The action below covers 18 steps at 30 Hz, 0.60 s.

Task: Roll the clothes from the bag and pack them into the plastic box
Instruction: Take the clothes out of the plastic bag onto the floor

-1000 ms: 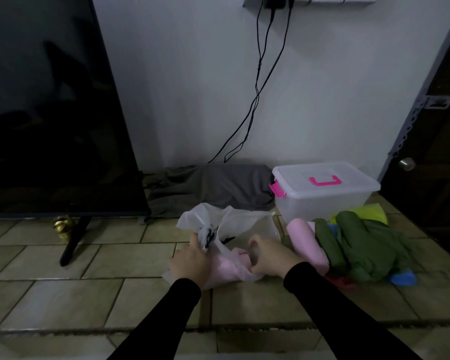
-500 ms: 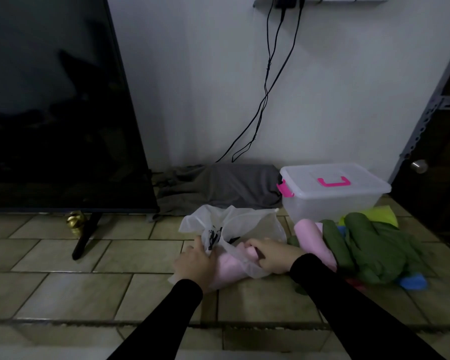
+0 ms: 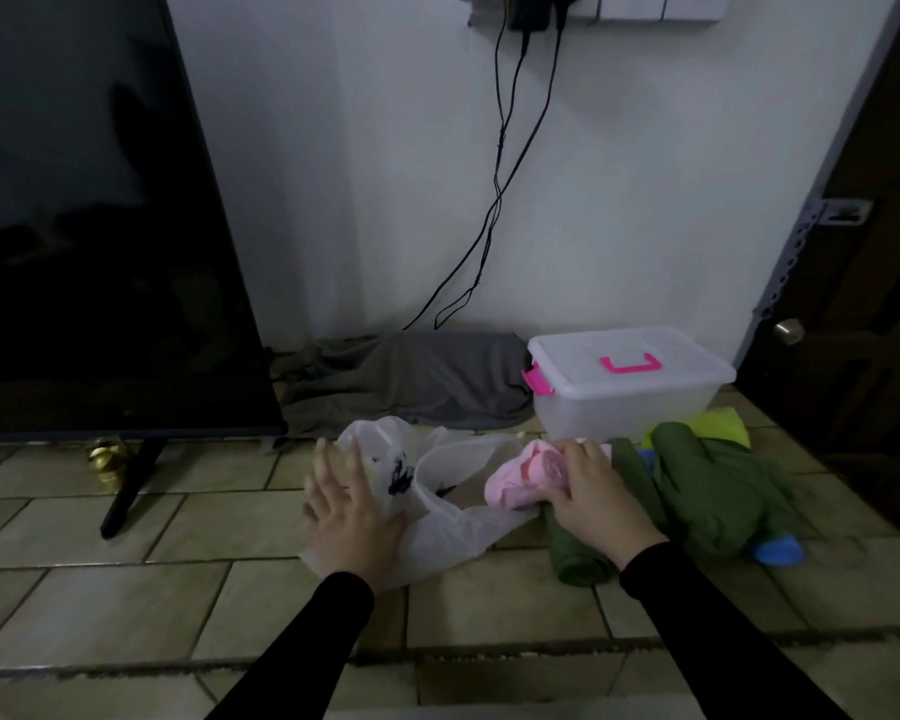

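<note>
The left hand (image 3: 352,504) lies flat with fingers spread on the white plastic bag (image 3: 437,517), pressing it to the tiled floor (image 3: 141,589); its grip is open, nothing curled round the plastic. The right hand (image 3: 596,498) has its grip closed round a pink garment (image 3: 520,472), which sits at the bag's mouth, just at 3 o'clock of the bag and partly over its edge.

The plastic box (image 3: 630,387), lid on with pink handle and latch, stands at 1 o'clock of the right hand against the wall (image 3: 619,200). Rolled green clothes (image 3: 697,491) lie just at 3 o'clock of that hand, touching the pink garment; a yellow-green piece (image 3: 718,426) and a blue piece (image 3: 778,548) show at their far and right edges. A grey cloth (image 3: 411,381) lies along the wall at 12 o'clock of the bag.

Open floor stretches at 6 and 9 o'clock of the hands, as far as the television (image 3: 100,226) and its leg (image 3: 131,491), with a small gold object (image 3: 106,459) beside it. A dark door (image 3: 863,304) closes the 3 o'clock side.

The right palm covers part of the pink garment, so its extent is unclear. What the bag still contains cannot be made out, and dim light blurs the folds of the green pile
</note>
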Tool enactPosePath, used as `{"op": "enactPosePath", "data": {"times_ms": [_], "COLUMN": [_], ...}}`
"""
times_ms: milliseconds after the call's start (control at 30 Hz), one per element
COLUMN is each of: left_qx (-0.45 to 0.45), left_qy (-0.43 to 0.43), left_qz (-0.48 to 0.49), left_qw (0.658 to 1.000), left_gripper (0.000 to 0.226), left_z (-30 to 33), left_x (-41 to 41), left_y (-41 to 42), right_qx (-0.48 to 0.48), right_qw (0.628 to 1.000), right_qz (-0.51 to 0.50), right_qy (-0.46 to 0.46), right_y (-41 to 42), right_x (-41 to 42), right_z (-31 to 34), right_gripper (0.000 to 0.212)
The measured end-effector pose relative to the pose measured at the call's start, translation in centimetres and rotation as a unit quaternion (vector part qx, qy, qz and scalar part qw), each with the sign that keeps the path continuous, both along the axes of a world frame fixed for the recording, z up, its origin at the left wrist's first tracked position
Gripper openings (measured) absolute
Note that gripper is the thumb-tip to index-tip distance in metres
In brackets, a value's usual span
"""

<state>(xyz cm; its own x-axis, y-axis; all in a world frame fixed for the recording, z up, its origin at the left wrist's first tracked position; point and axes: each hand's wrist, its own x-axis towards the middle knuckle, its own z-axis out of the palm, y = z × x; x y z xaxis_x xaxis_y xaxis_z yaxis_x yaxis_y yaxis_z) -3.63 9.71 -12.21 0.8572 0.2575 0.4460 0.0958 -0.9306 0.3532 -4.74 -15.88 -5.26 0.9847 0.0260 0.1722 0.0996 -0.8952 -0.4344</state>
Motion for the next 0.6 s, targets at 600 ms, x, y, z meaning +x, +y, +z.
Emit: {"op": "enactPosePath", "data": {"times_ms": [600], "left_qx": [0.136], "left_qy": [0.296], "left_qz": [-0.136], "left_qw": [0.936], "left_gripper": [0.081], "left_z": [-0.5], "left_x": [0.9], "left_y": [-0.9], "right_qx": [0.07], "right_qw": [0.993], "right_qz": [-0.034], "right_qy": [-0.088], "right_y": [0.9], "right_x": [-2.0], "right_z": [0.9], "right_gripper": [0.044]}}
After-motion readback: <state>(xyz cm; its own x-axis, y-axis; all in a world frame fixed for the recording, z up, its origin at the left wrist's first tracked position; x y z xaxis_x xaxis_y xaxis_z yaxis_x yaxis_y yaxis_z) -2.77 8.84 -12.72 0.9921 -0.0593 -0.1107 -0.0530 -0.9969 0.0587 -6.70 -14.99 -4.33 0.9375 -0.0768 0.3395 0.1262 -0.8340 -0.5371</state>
